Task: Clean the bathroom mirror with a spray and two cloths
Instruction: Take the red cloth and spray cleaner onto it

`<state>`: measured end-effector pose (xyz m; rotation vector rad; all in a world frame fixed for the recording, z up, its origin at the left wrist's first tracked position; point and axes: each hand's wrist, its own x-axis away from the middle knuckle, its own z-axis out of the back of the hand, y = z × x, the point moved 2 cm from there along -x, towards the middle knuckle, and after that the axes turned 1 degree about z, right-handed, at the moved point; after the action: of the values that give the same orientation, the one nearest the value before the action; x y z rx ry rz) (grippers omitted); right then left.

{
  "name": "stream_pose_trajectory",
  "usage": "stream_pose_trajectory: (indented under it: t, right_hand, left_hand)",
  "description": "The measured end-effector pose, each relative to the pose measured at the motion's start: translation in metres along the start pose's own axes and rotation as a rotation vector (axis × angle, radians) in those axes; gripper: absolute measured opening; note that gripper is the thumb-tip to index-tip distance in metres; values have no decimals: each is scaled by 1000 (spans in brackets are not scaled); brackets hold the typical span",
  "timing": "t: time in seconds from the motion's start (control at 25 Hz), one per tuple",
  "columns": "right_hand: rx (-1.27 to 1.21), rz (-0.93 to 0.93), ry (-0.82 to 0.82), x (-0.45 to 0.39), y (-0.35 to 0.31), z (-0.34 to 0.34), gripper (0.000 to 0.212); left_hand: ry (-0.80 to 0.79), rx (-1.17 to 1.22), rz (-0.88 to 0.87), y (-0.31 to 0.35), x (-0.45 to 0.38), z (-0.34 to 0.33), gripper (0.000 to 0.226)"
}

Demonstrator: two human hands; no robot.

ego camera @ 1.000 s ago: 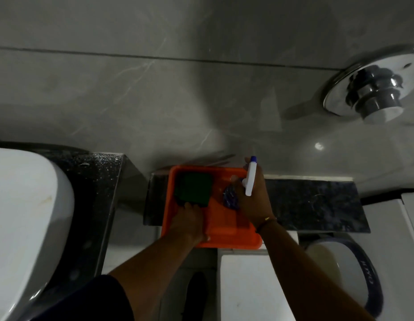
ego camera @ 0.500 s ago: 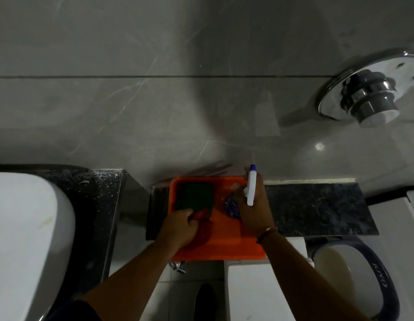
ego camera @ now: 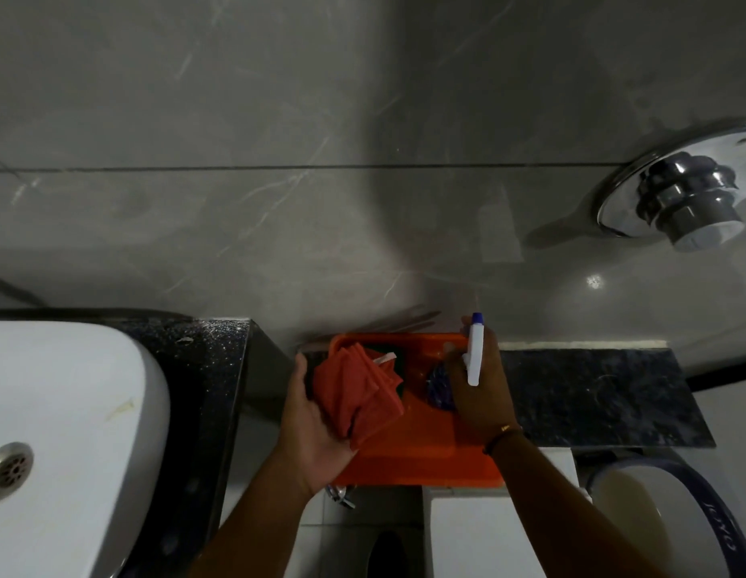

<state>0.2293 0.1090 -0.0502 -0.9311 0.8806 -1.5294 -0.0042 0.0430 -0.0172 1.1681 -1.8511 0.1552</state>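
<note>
An orange tray rests on a dark stone ledge against the tiled wall. My left hand holds a folded red cloth lifted over the tray's left side. Only a sliver of a dark green cloth shows beneath it in the tray. My right hand grips a spray bottle with a white head and blue tip over the tray's right side; its dark blue body shows beside my palm. No mirror is in view.
A white washbasin sits on a black speckled counter at the left. The dark ledge runs right of the tray. A chrome wall fitting protrudes at upper right. A toilet bowl is at lower right.
My left hand has picked the red cloth up from the tray and raised it, covering most of the green cloth. My right hand stays on the spray bottle.
</note>
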Motion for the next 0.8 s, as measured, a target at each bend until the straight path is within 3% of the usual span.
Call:
stream_pose_trajectory:
  t: [0.12, 0.2, 0.28, 0.4, 0.52, 0.6, 0.68, 0.8]
  right_hand:
    - [68, 23, 42, -2, -3, 3, 51]
    - [55, 14, 46, 0, -8, 4, 49]
    - [3, 33, 23, 7, -25, 9, 44]
    - [-120, 187, -15, 28, -81, 27, 39]
    - [-282, 321, -100, 59, -163, 44, 19]
    - [-288, 380, -199, 81, -222, 48, 30]
    - [-285, 324, -384, 98, -273, 41, 56]
    - [-220, 177, -483, 114, -320, 23, 59]
  left_hand:
    - [-35, -124, -62, 5, 4, -1, 54]
    - [-6, -242, -113, 11, 1, 6, 67]
    - [29, -292, -200, 20, 8, 1, 62]
    - [68, -216, -264, 39, 41, -16, 52]
    - [-61, -7, -251, 59, 87, -42, 55]
    - [-129, 126, -253, 74, 120, -56, 69]
    - [-152, 157, -271, 88, 154, -68, 73]
    - [-157, 125, -319, 108, 196, -81, 75]
